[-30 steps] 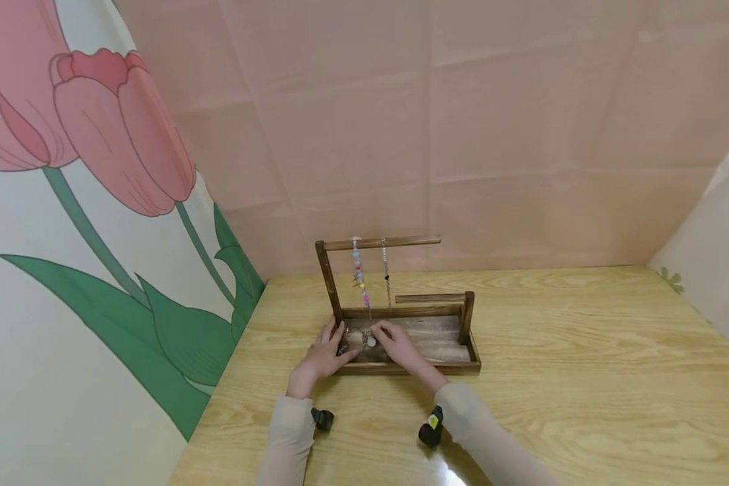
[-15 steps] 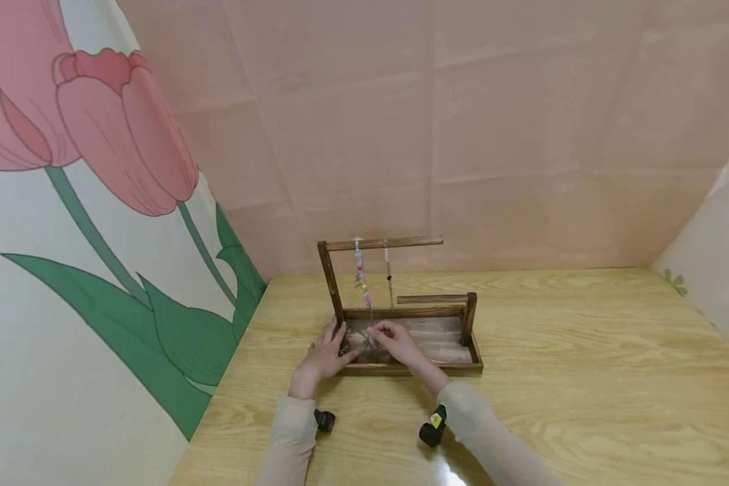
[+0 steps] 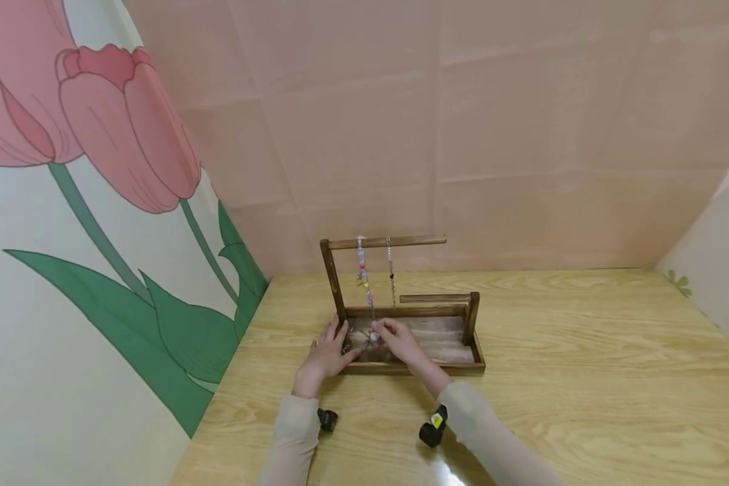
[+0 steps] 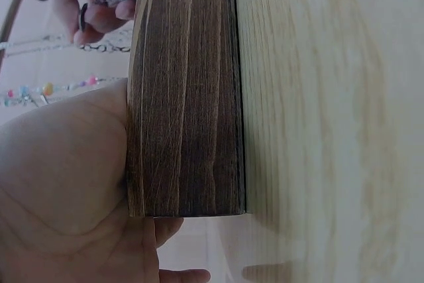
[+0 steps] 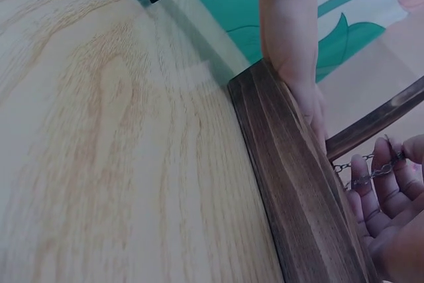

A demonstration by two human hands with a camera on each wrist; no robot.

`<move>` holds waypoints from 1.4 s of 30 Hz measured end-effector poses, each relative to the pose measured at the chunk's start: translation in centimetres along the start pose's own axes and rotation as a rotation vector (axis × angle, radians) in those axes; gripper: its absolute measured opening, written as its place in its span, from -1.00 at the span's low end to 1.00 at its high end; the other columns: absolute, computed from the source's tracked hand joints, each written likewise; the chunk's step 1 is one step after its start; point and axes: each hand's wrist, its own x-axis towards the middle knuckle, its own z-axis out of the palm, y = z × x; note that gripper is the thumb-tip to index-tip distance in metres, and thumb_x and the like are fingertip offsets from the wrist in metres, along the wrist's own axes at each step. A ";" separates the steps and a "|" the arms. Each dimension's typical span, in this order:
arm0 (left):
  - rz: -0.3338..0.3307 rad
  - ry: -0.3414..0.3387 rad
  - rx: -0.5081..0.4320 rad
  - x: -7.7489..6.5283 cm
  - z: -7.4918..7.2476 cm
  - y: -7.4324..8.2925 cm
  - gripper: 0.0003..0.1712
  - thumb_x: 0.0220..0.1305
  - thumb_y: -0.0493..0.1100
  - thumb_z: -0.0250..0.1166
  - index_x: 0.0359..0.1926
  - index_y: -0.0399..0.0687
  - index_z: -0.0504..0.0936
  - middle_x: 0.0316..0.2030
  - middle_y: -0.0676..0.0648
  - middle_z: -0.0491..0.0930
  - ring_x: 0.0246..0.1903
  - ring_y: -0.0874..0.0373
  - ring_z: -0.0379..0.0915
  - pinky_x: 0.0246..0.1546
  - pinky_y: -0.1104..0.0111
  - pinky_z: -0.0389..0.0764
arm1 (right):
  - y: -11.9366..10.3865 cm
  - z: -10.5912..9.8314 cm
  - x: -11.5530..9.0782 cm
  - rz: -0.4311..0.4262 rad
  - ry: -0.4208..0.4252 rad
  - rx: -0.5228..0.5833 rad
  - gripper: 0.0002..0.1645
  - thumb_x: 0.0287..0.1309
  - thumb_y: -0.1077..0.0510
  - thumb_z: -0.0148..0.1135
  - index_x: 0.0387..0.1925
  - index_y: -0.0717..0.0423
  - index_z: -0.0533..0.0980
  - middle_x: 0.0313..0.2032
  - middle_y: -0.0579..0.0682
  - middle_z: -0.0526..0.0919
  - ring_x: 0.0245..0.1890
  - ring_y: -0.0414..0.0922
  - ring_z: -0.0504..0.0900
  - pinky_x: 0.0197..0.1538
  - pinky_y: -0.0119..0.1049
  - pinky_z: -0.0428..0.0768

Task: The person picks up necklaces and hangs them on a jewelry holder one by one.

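Note:
A dark wooden jewellery stand (image 3: 425,369) with a shallow tray stands on the table. My left hand (image 3: 327,354) rests over the tray's left end, fingers fairly straight by the tall post and thumb reaching inside the front wall. Over the tray's left half, my right hand (image 3: 401,344) pinches a silver chain (image 5: 381,170) between thumb and fingers. A small round pendant (image 3: 374,336) shows at its fingertips. More chain lies in the tray near the left thumb, partly hidden. From the upper bar (image 3: 416,240) hang a colourful beaded strand (image 3: 364,270) and a thin chain with a black bead (image 3: 391,275).
A shorter, lower bar (image 3: 434,298) juts left from the right post (image 3: 471,317). Wood-grain table (image 3: 583,351) surrounds the stand. Behind it hangs a pink cloth (image 3: 522,135), and a tulip-print sheet (image 3: 115,270) stands at the left. Each wrist carries a black camera.
My right fingers shift slightly at the chain, and the pendant turns and rises a little. The left hand stays on the tray's end. The whole head view drifts slightly.

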 end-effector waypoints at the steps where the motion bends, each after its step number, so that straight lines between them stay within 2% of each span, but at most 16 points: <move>1: 0.004 0.002 0.000 0.1 0.0 0.0 -0.14 0.31 0.28 -0.03 0.45 -0.03 -0.06 0.45 -0.15 -0.29 0.41 -0.18 -0.27 0.22 -0.26 -0.01 | -0.2 0.0 -0.1 0.000 -0.001 0.002 -0.53 0.33 0.03 0.02 -0.17 0.46 0.49 -0.26 0.28 0.61 -0.26 0.23 0.57 -0.19 -0.03 0.59; 5: 0.004 -0.004 0.006 0.1 0.0 0.0 -0.14 0.32 0.27 -0.03 0.46 -0.02 -0.07 0.45 -0.15 -0.30 0.41 -0.18 -0.28 0.22 -0.26 -0.01 | -2.0 -0.1 -0.6 0.004 -0.019 0.008 -0.55 0.34 0.08 0.01 -0.12 0.48 0.48 -0.32 0.25 0.62 -0.23 0.32 0.53 -0.18 0.03 0.56; 7: 0.001 -0.007 0.003 0.1 0.0 0.0 -0.14 0.32 0.27 -0.03 0.46 -0.01 -0.07 0.46 -0.14 -0.30 0.41 -0.18 -0.29 0.22 -0.26 -0.01 | -3.0 -0.2 -1.0 0.007 -0.034 0.021 -0.58 0.35 0.11 -0.01 -0.12 0.48 0.48 -0.30 0.26 0.62 -0.24 0.28 0.55 -0.15 0.06 0.55; 12: -0.004 -0.013 -0.004 0.0 0.0 0.0 -0.15 0.32 0.26 -0.03 0.46 0.00 -0.08 0.46 -0.13 -0.32 0.41 -0.17 -0.31 0.23 -0.24 -0.02 | -4.7 -0.2 -1.2 0.014 -0.069 0.058 -0.63 0.36 0.13 -0.04 -0.18 0.42 0.50 -0.27 0.36 0.56 -0.40 -0.08 0.58 -0.21 -0.13 0.59; 14: -0.002 -0.014 -0.011 0.0 -0.1 0.0 -0.15 0.33 0.25 -0.03 0.46 0.00 -0.09 0.46 -0.14 -0.32 0.41 -0.17 -0.32 0.23 -0.25 -0.01 | -4.8 -0.2 -1.1 0.008 -0.084 0.088 -0.65 0.36 0.14 -0.04 -0.20 0.40 0.50 -0.28 0.42 0.53 -0.45 -0.14 0.56 -0.27 -0.21 0.59; 17: 0.004 -0.014 -0.018 -0.1 -0.1 0.0 -0.16 0.33 0.24 -0.03 0.46 -0.01 -0.08 0.45 -0.15 -0.31 0.41 -0.18 -0.32 0.22 -0.26 0.00 | -4.6 -0.1 -0.6 -0.023 -0.091 0.108 -0.64 0.35 0.13 -0.03 -0.19 0.41 0.50 -0.30 0.33 0.55 -0.41 -0.05 0.59 -0.23 -0.14 0.62; 21: 0.015 -0.007 -0.023 -0.1 -0.1 0.0 -0.17 0.34 0.23 -0.03 0.45 -0.05 -0.06 0.45 -0.17 -0.31 0.41 -0.20 -0.31 0.20 -0.27 0.01 | -4.3 0.1 0.1 -0.063 -0.067 0.084 -0.57 0.34 0.09 0.00 -0.15 0.46 0.49 -0.34 0.07 0.60 -0.27 0.17 0.59 -0.09 0.02 0.56; 23: 0.017 -0.005 -0.021 -0.1 -0.1 -0.1 -0.16 0.33 0.23 -0.02 0.45 -0.06 -0.06 0.45 -0.18 -0.30 0.40 -0.20 -0.30 0.20 -0.28 0.02 | -4.3 0.2 0.2 -0.059 -0.057 0.074 -0.53 0.33 0.05 0.01 -0.11 0.47 0.48 -0.34 0.02 0.61 -0.25 0.17 0.59 -0.04 0.03 0.55; 25: 0.018 -0.002 -0.018 -0.1 -0.1 -0.2 -0.16 0.33 0.23 -0.02 0.45 -0.06 -0.05 0.45 -0.18 -0.30 0.40 -0.21 -0.30 0.19 -0.28 0.02 | -4.6 0.3 0.2 -0.057 -0.055 0.067 -0.52 0.34 0.05 0.00 -0.09 0.47 0.47 -0.32 0.02 0.61 -0.28 0.11 0.61 -0.03 0.03 0.54; 29: 0.015 -0.003 -0.021 -0.1 -0.2 -0.1 -0.16 0.33 0.24 -0.03 0.45 -0.04 -0.06 0.45 -0.17 -0.30 0.41 -0.20 -0.31 0.20 -0.28 0.01 | -5.3 0.4 0.2 -0.059 -0.064 0.054 -0.55 0.34 0.04 -0.01 -0.09 0.42 0.47 -0.20 0.17 0.60 -0.34 -0.15 0.61 -0.01 -0.01 0.54; 31: 0.011 -0.006 -0.025 -0.1 -0.2 -0.1 -0.16 0.33 0.25 -0.04 0.45 -0.03 -0.07 0.45 -0.16 -0.31 0.41 -0.20 -0.32 0.21 -0.27 0.01 | -5.7 0.4 0.2 -0.067 -0.076 0.055 -0.57 0.35 0.04 -0.02 -0.10 0.40 0.48 -0.12 0.24 0.58 -0.32 -0.18 0.61 0.00 -0.04 0.55; 34: 0.010 -0.007 -0.027 0.0 0.0 -0.2 -0.16 0.33 0.25 -0.04 0.45 -0.02 -0.06 0.45 -0.15 -0.32 0.41 -0.19 -0.32 0.21 -0.27 0.02 | -6.3 0.3 0.2 -0.087 -0.087 0.030 -0.57 0.35 0.02 -0.03 -0.11 0.35 0.48 -0.04 0.24 0.56 -0.24 -0.14 0.60 -0.04 -0.15 0.58; 37: 0.011 -0.008 -0.030 0.1 0.1 -0.3 -0.17 0.33 0.24 -0.03 0.45 -0.02 -0.06 0.45 -0.15 -0.32 0.41 -0.19 -0.31 0.21 -0.27 0.02 | -6.9 0.1 0.1 -0.104 -0.097 0.021 -0.58 0.36 0.02 -0.04 -0.10 0.34 0.48 -0.05 0.21 0.57 -0.21 -0.09 0.59 -0.10 -0.26 0.58; 42: 0.018 -0.010 -0.031 0.1 0.2 -0.4 -0.17 0.33 0.24 -0.03 0.45 -0.01 -0.07 0.45 -0.15 -0.33 0.41 -0.20 -0.32 0.20 -0.27 0.01 | -7.8 -0.2 0.1 -0.109 -0.104 0.033 -0.56 0.37 0.04 -0.06 -0.05 0.37 0.46 -0.06 0.23 0.55 -0.26 -0.08 0.58 -0.14 -0.31 0.58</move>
